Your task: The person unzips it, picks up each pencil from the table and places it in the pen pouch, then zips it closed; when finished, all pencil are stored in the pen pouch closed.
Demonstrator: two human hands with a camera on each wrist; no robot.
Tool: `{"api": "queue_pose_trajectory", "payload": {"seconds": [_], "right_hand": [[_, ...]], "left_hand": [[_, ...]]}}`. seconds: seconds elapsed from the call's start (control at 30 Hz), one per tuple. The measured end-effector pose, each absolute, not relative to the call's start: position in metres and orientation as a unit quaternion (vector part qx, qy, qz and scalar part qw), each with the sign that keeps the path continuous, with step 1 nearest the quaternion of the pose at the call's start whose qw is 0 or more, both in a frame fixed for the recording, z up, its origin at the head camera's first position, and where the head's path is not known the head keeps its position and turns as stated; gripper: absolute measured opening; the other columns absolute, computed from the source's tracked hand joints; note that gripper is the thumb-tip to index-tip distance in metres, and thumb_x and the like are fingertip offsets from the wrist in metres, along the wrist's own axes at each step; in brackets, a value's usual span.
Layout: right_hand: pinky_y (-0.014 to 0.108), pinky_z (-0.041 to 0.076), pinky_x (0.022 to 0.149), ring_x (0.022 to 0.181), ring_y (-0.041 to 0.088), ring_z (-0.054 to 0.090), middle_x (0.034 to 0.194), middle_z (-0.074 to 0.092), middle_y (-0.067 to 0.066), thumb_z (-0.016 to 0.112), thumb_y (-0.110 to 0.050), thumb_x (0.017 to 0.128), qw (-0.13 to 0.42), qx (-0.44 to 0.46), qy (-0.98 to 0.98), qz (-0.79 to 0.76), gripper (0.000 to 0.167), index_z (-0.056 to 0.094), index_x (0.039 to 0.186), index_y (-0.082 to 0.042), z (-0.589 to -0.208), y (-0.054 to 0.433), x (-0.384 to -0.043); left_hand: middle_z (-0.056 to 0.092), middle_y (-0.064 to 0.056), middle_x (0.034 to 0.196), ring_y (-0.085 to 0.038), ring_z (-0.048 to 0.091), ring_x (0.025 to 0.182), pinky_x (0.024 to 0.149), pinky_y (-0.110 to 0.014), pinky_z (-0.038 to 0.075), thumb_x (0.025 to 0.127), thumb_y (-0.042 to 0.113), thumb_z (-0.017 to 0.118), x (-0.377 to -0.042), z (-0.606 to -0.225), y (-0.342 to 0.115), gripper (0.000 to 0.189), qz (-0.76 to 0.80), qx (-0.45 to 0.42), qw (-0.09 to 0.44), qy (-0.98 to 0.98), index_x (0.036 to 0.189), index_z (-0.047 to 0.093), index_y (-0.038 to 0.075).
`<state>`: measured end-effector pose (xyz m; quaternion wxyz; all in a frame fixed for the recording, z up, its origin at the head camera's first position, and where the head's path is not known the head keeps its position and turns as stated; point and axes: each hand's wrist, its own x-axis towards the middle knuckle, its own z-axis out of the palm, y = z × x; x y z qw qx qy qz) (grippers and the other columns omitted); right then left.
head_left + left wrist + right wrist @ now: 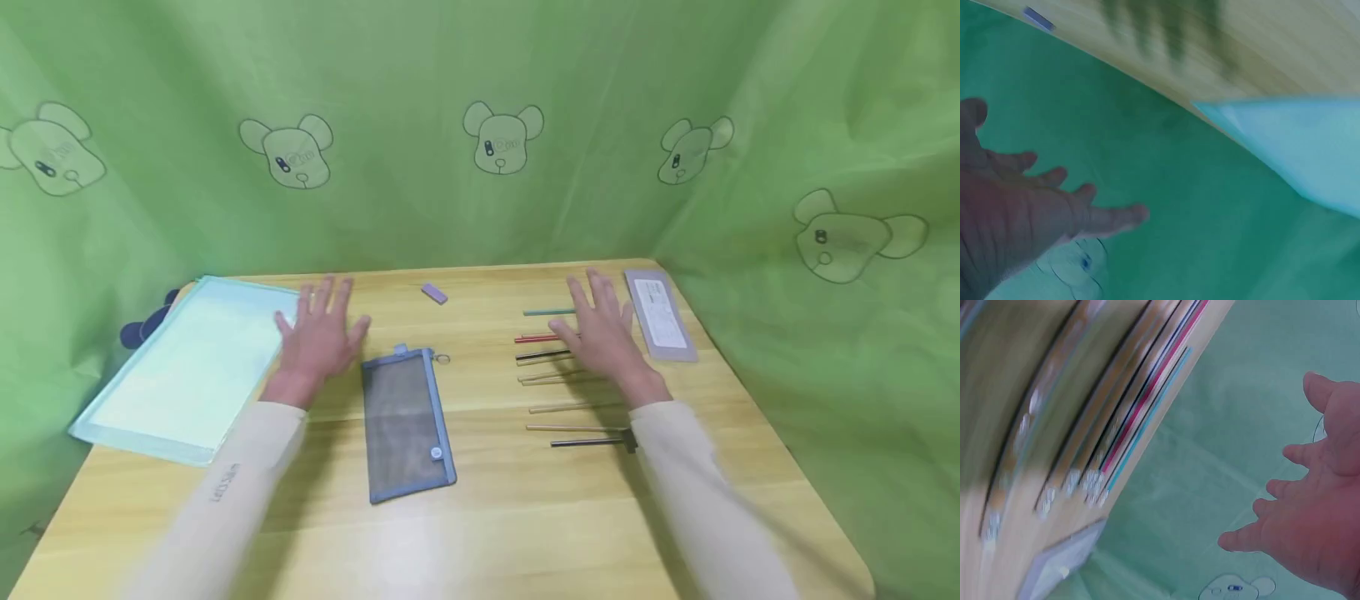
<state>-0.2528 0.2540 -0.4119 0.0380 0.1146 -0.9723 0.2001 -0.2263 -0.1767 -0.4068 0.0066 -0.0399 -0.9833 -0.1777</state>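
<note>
My left hand (318, 342) is spread with straight fingers above the table, beside the right edge of a pale blue folder (187, 367). It holds nothing. Just right of it lies a grey mesh zip pouch (405, 425) with blue trim. Fingers also spread, my right hand (607, 337) hovers over a row of thin pencil-like sticks, among them a red one (534, 339), a green one (546, 312) and a black one (585, 442). Hand and sleeve hide some of their right ends. In the right wrist view, the sticks (1147, 400) are blurred and the right hand (1310, 500) is empty.
A small purple eraser-like block (434, 293) lies near the table's back edge. At the back right sits a lavender packet (662, 317) with a white label. A dark blue object (142, 329) shows behind the folder. Green curtains (405, 217) with bear faces surround the wooden table (495, 533).
</note>
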Motion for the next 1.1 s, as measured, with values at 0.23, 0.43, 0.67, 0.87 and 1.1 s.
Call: {"api": "queue_pose_trajectory", "payload": {"seconds": [0.23, 0.43, 0.67, 0.87, 1.1], "right_hand": [[0.088, -0.002, 0.127, 0.168, 0.046, 0.0, 0.181, 0.001, 0.019, 0.06, -0.044, 0.109, 0.004, 0.137, -0.971, 0.195, 0.078, 0.025, 0.17, -0.011, -0.426, 0.221, -0.243], [0.085, 0.001, 0.129, 0.168, 0.043, 0.008, 0.181, 0.008, 0.02, 0.066, -0.036, 0.107, -0.05, 0.184, -0.961, 0.199, 0.072, 0.035, 0.166, -0.008, -0.429, 0.188, -0.23], [0.077, 0.013, 0.134, 0.166, 0.045, 0.019, 0.177, 0.022, 0.022, 0.066, -0.036, 0.107, -0.056, 0.205, -0.954, 0.211, 0.065, 0.045, 0.161, -0.009, -0.424, 0.166, -0.221], [0.066, 0.033, 0.133, 0.158, 0.045, 0.038, 0.17, 0.039, 0.022, 0.065, -0.036, 0.108, -0.061, 0.226, -0.939, 0.252, 0.058, 0.05, 0.157, -0.008, -0.417, 0.15, -0.222], [0.056, 0.053, 0.122, 0.14, 0.036, 0.062, 0.153, 0.062, 0.015, 0.063, -0.032, 0.109, -0.051, 0.265, -0.896, 0.354, 0.049, 0.057, 0.151, -0.007, -0.396, 0.132, -0.228]], "left_hand": [[0.018, -0.017, 0.18, -0.048, 0.019, 0.165, 0.128, -0.084, 0.019, 0.109, 0.045, 0.057, -0.231, -0.432, -0.119, 0.075, -0.156, -0.1, -0.106, -0.977, 0.17, 0.026, 0.014], [0.047, -0.02, 0.163, -0.045, 0.045, 0.15, 0.121, -0.073, 0.045, 0.104, 0.042, 0.071, -0.232, -0.457, -0.095, 0.065, -0.123, -0.108, -0.121, -0.979, 0.156, 0.051, 0.009], [0.061, -0.013, 0.126, -0.031, 0.055, 0.115, 0.104, -0.057, 0.058, 0.101, 0.031, 0.076, -0.233, -0.457, -0.099, 0.032, -0.154, -0.124, -0.109, -0.974, 0.124, 0.067, 0.01], [0.069, -0.009, 0.104, -0.022, 0.062, 0.092, 0.086, -0.039, 0.061, 0.103, 0.02, 0.072, -0.236, -0.427, -0.122, 0.012, -0.272, -0.185, -0.137, -0.935, 0.102, 0.064, 0.011], [0.066, -0.007, 0.098, -0.021, 0.063, 0.09, 0.083, -0.034, 0.06, 0.105, 0.013, 0.069, -0.228, -0.375, -0.138, 0.012, -0.411, -0.235, -0.12, -0.872, 0.102, 0.058, 0.009]]}}
